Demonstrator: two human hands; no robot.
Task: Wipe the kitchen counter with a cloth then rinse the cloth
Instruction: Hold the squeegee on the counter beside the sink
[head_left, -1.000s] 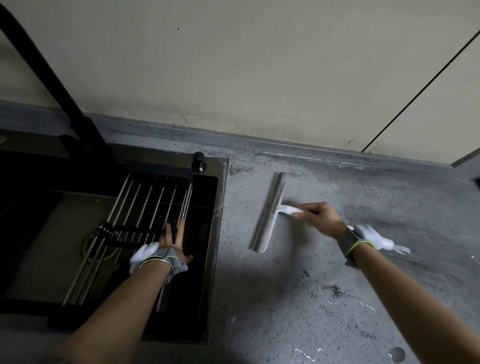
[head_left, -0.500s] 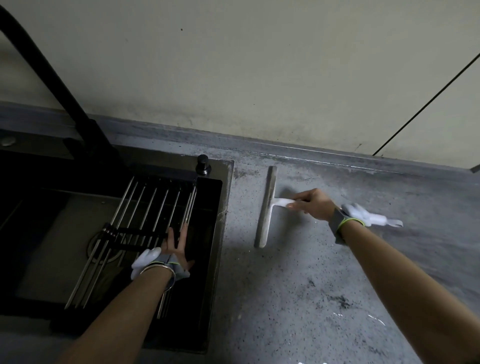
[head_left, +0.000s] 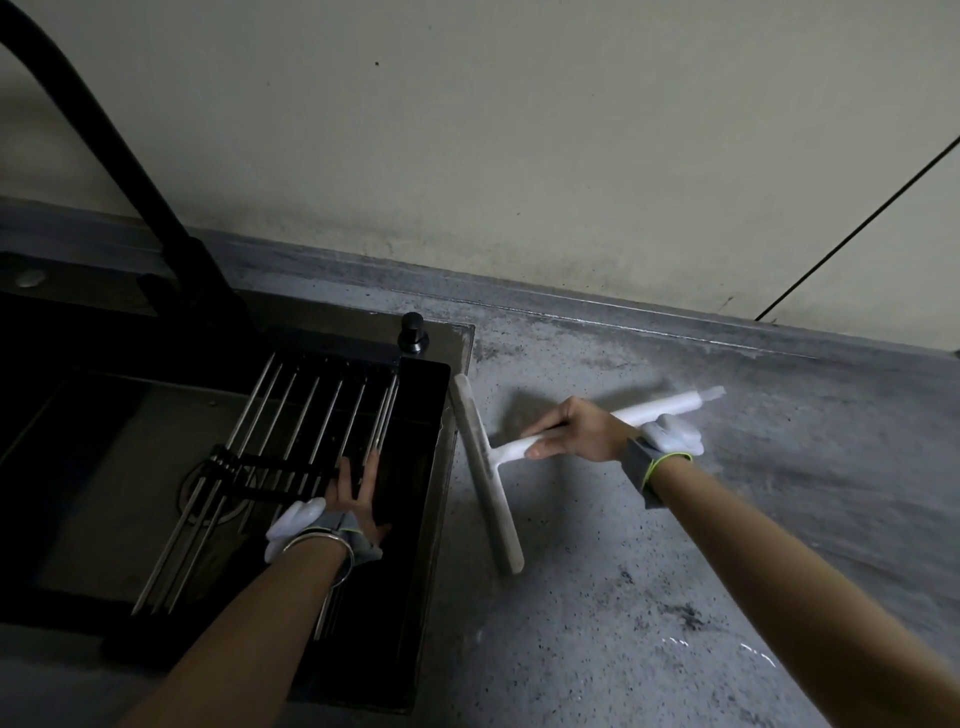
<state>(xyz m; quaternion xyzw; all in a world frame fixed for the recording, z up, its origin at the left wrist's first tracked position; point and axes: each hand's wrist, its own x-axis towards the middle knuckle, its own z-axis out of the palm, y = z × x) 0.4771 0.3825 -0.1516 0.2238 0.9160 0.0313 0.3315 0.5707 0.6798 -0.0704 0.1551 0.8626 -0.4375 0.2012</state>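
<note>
Pale wall (head_left: 519, 145) fills the top, a thin dark line running diagonally at its far right. Below it, grey speckled counter (head_left: 701, 545), grimy, dark smudges and a few wet glints toward the near right edge. Black sink (head_left: 431, 519) sunk into the counter on the left, with a tall black faucet (head_left: 104, 145) arching up out of view at top left and a small black knob (head_left: 413, 332) on the sink's back right corner. Roll-up rack (head_left: 291, 447) of metal rods lies across the sink, rods running front to back, a dark band crossing them midway.

White squeegee (head_left: 485, 467) sits on the counter just beside the sink's right rim, blade long and slightly tilted, near end further from the sink than the far end. Its white handle (head_left: 660, 408) sticks out to the right, far end blurred.

Right hand (head_left: 576, 431) grasps the handle close to the blade, fingers (head_left: 540, 449) curled round it, thumb on top. Left hand (head_left: 353, 488) lies flat on the rack's right side, fingers straight and spread, holding nothing. Both wrists carry grey straps with white gear; left wrist also has a thin bangle (head_left: 332, 551).

No cloth can be made out anywhere; the squeegee is the only wiping tool visible.
</note>
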